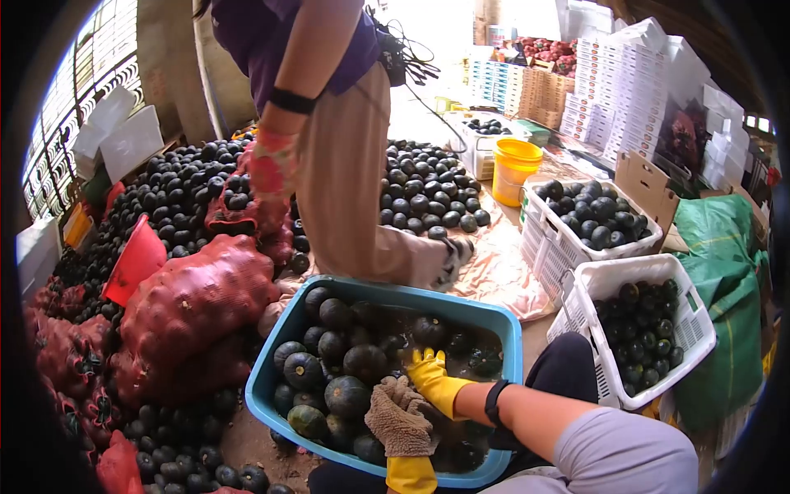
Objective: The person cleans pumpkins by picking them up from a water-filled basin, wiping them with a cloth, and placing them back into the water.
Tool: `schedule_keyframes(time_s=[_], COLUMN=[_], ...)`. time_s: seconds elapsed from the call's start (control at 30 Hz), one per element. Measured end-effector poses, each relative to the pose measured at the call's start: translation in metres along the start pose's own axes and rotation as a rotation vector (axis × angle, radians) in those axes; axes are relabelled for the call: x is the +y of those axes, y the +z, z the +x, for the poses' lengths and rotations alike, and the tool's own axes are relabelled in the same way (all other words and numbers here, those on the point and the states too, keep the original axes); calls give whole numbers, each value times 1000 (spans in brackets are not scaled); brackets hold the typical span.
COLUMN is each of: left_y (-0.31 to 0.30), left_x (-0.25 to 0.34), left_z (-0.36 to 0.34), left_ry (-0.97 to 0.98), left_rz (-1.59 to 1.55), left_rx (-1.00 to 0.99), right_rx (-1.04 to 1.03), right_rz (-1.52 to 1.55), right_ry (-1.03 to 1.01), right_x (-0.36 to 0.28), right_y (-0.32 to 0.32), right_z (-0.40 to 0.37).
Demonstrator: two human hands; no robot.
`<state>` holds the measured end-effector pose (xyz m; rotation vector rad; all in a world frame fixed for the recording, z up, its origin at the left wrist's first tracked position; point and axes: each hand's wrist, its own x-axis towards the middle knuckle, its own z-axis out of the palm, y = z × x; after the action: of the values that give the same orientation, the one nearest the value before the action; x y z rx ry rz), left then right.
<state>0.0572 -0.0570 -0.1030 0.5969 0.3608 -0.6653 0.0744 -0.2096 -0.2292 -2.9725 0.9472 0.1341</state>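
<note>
A blue plastic tub (513, 329) in front of me holds water and several dark green squashes (346, 396). My left hand (401, 424) comes up from the bottom edge in a yellow rubber glove and is wrapped in a brown knitted cloth (393, 409), low over the tub's near side. My right hand (434, 379), yellow-gloved too, reaches in from the right with fingers spread, touching the cloth and resting among the squashes. Whatever lies under the two hands is hidden.
A person in a purple top and tan trousers (346, 165) stands beyond the tub, one red-gloved hand (268, 167) on a red mesh sack (194, 306). Loose squashes (428, 191) cover the floor. White crates (693, 329) of squashes and a yellow bucket (516, 167) stand to the right.
</note>
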Motion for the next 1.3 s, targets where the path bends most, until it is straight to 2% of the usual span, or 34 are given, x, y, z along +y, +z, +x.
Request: schedule_keyframes(time_s=[0.03,0.07,0.13,0.17,0.23,0.27,0.3,0.33,0.4,0.43,0.47,0.5,0.53,0.57,0.6,0.63,0.67,0.73,0.77,0.8,0.87,0.9,0.93,0.97,1.0,1.03,1.07,1.1,1.13,1.2,1.27,1.3], left_y=[-16,-7,7,4,-11,-16,-12,-27,-70,-43,-15,-5,8,20,35,50,61,58,44,26,17,17,19,21,21,22,19,16,12,10,5,11], left_x=[-1,2,5,6,2,1,1,-6,-24,-10,4,4,6,9,16,23,28,12,-16,-38,-20,7,17,28,23,18,5,-8,-17,-5,16,19], left_z=[13,7,-7,-5,2,4,4,20,59,31,3,-7,-19,-31,-48,-63,-75,-74,-59,-44,-38,-50,-57,-64,-65,-66,-67,-67,-63,-49,-41,-50], left_ry=[-79,-50,7,-24,13,32,16,-50,-183,-55,0,11,88,170,312,452,588,564,414,280,496,819,946,1081,1036,992,955,916,885,906,1012,931], left_rz=[-115,-68,24,-22,27,51,14,-177,-548,-299,-15,-5,164,330,660,996,1334,1499,1330,1164,1193,1386,1462,1533,1496,1458,1432,1408,1386,1327,1241,1345], left_rx=[-108,-69,13,15,-43,-74,1,-220,-661,-394,-116,-138,-167,-183,-200,-214,-223,-236,-236,-229,-335,-432,-461,-478,-466,-453,-468,-488,-507,-573,-675,-579], right_rx=[112,225,142,232,-123,-312,-353,-307,-419,-460,-531,-610,-469,-413,-358,-65,10,170,224,162,226,124,58,102,149,203,317,305,250,278,159,146], right_rz=[-76,-150,-152,-105,82,220,416,606,1329,1599,1744,1885,1802,1632,1467,1370,1263,1326,1353,1382,1234,1389,1484,1421,1358,1202,1288,1411,1416,1272,1417,1339], right_ry=[-45,-86,-142,-108,-136,-117,-232,-244,129,-18,-26,-25,-164,-210,-254,-314,-280,-25,113,143,-48,-163,-258,-357,-459,-362,-203,59,211,-85,-400,-510], right_x=[0,0,10,13,15,22,47,64,80,99,97,94,85,78,68,48,50,47,50,54,43,35,32,35,39,46,41,44,43,62,52,52], right_y=[10,8,7,26,-69,-96,-87,-76,-73,-68,-106,-145,-144,-138,-131,-127,-122,-114,-107,-122,-128,-124,-100,-110,-123,-120,-120,-123,-145,-93,-83,-96], right_z=[-3,-8,-10,1,-21,-26,-14,-10,-23,-35,-59,-84,-102,-120,-139,-154,-148,-121,-104,-103,-129,-149,-159,-164,-166,-154,-132,-124,-124,-127,-159,-165])
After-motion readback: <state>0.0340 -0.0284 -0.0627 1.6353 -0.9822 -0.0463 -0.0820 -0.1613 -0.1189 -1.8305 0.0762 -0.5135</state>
